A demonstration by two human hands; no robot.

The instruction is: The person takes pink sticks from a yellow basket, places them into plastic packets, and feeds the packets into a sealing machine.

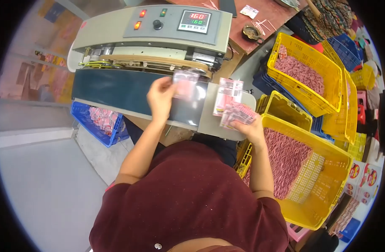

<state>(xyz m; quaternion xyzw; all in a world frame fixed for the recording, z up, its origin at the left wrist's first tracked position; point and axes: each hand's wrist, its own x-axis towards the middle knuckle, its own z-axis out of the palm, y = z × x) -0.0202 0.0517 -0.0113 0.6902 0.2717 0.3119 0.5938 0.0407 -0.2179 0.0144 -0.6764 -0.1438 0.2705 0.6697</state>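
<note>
My left hand (160,95) is closed on a small clear packet (185,85) with pink contents, blurred by motion. It is over the dark conveyor belt (116,90) of a band sealing machine (112,29), with the packet's top near the sealing band. My right hand (248,126) grips a small bunch of printed pink packets (236,114) above the grey plate at the belt's right end. Another printed packet (229,90) lies on that plate, partly behind the bunch. The machine's display (194,21) glows with 160 in red and green.
To my right, a yellow crate (327,168) holds many pink pieces, and another yellow crate (335,101) behind it holds more. A blue crate (116,136) of packets is on the floor at left. A metal cup (251,32) stands on the reddish table (280,17).
</note>
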